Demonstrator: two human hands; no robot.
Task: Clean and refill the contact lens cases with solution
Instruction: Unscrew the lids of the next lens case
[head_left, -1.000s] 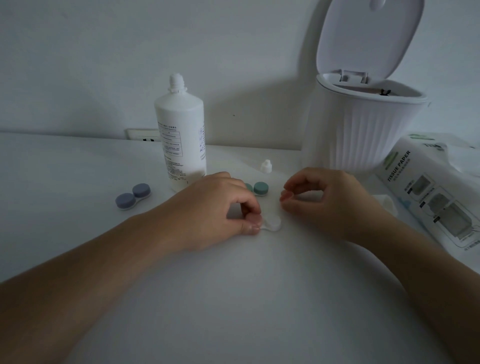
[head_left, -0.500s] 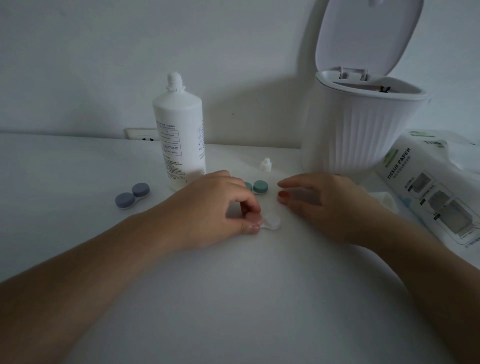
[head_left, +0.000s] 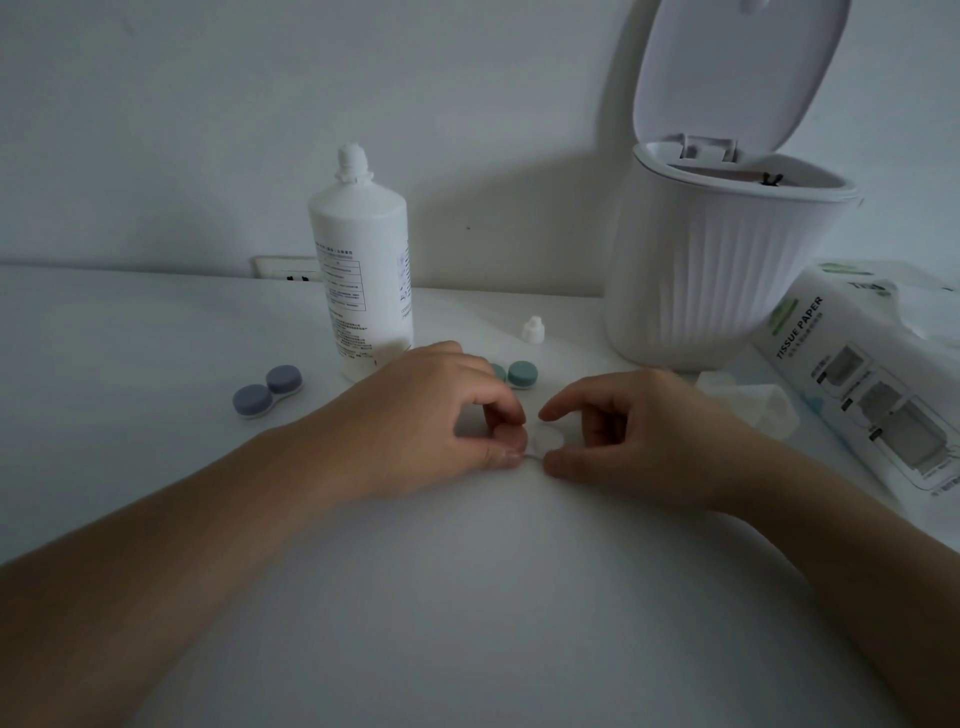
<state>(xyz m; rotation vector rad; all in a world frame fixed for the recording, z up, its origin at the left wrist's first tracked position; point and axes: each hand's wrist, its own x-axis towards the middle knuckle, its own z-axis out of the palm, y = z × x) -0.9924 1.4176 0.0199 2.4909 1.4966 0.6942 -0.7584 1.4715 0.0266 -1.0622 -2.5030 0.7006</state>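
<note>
A white lens case (head_left: 548, 440) lies on the white table in the middle of the view. My left hand (head_left: 415, 415) pinches its left end between thumb and forefinger. My right hand (head_left: 649, 431) curls its thumb and forefinger round the case's right cap, the thumb touching the near edge. Behind my left hand stands the white solution bottle (head_left: 358, 270), uncapped, with its small white cap (head_left: 533, 330) on the table to the right. A green lens case (head_left: 522, 374) sits just beyond my left knuckles, partly hidden. A blue-grey lens case (head_left: 267, 391) lies to the left, lids on.
A ribbed white bin (head_left: 717, 280) with its lid up stands at the back right. A tissue paper pack (head_left: 857, 374) lies along the right edge, with a crumpled tissue (head_left: 763, 410) beside it. A wall socket (head_left: 280, 267) sits behind the bottle.
My right hand has moved left and nearer, closing its thumb and forefinger around the right cap of the white case. My left hand keeps its pinch in place.
</note>
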